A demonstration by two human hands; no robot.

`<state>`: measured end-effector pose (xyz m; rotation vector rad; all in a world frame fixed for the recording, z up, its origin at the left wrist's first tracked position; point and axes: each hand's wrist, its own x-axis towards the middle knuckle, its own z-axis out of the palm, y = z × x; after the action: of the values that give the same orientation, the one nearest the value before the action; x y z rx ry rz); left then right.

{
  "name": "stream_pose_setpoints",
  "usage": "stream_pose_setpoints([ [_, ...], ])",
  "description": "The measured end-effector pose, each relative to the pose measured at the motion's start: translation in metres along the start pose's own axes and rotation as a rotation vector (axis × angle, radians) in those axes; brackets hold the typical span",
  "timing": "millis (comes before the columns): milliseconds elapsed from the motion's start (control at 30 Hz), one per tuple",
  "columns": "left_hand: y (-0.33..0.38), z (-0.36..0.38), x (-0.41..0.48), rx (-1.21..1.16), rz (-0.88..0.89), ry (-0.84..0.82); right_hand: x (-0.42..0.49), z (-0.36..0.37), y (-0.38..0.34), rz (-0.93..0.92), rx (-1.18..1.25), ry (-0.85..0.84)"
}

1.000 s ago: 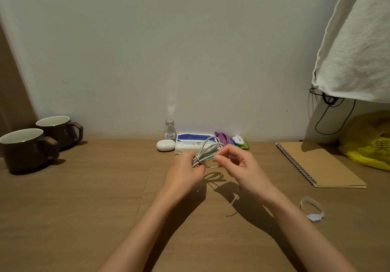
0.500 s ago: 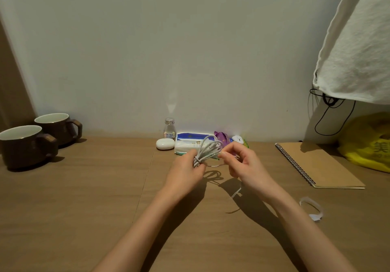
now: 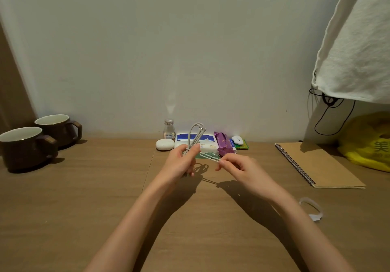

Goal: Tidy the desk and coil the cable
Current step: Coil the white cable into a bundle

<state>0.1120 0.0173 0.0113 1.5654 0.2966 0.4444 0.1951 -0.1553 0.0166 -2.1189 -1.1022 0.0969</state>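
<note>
Left hand [image 3: 181,162]: closed around the gathered cable [image 3: 195,136], held above the desk [image 3: 84,208] near centre. Cable loops stand up out of the fist, rising in front of the tissue pack [image 3: 207,143]. Loops look bunched, upright, slightly tilted right.

Right hand [image 3: 238,168]: thumb and forefinger pinch the free end of the cable, which runs taut from the left fist down-right to the pinch. Other fingers curled. Hands apart, joined only by that strand.

Shadow of hands and loops falls on the desk just below them.

Behind the hands, along the wall: white oval case [image 3: 165,144], small bottle [image 3: 169,129] just behind it, tissue pack, purple packet [image 3: 224,146] touching the pack's right side, small white item on a green pad [image 3: 239,141] further right.

Far left: two brown mugs [image 3: 27,147], one behind the other, handles to the right.

Right: spiral notebook [image 3: 318,164], closed, lying flat. Yellow bag [image 3: 369,143] beyond it at the edge. White cloth [image 3: 354,45] hangs above, black cord [image 3: 329,119] dangling under it.

Near right forearm: clear tape ring [image 3: 312,207] on the desk.
</note>
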Motion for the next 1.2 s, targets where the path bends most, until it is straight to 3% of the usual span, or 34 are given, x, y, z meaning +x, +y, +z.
stream_pose_setpoints([
  [233,-0.008,-0.008,0.002,0.269,0.11,0.142,-0.003,-0.001,-0.006,-0.056,0.007,0.074],
  [500,-0.016,-0.017,0.0,0.84,0.31,0.291,-0.009,-0.003,-0.018,-0.288,-0.343,0.156],
  [600,-0.014,-0.014,-0.005,0.975,0.428,0.194,-0.01,-0.005,-0.017,-0.41,-0.411,0.223],
  [767,-0.007,-0.006,-0.012,1.132,0.615,-0.096,-0.006,-0.014,-0.012,-0.386,-0.327,0.274],
  [867,-0.005,-0.003,-0.009,1.059,0.666,-0.193,-0.005,-0.024,-0.011,-0.284,-0.093,0.278],
  [1033,0.004,0.013,-0.017,0.556,0.396,-0.46,-0.008,-0.039,-0.005,-0.033,0.175,0.233],
  [1200,0.014,0.017,-0.021,0.314,0.348,-0.383,-0.001,-0.026,0.004,0.081,0.161,0.169],
])
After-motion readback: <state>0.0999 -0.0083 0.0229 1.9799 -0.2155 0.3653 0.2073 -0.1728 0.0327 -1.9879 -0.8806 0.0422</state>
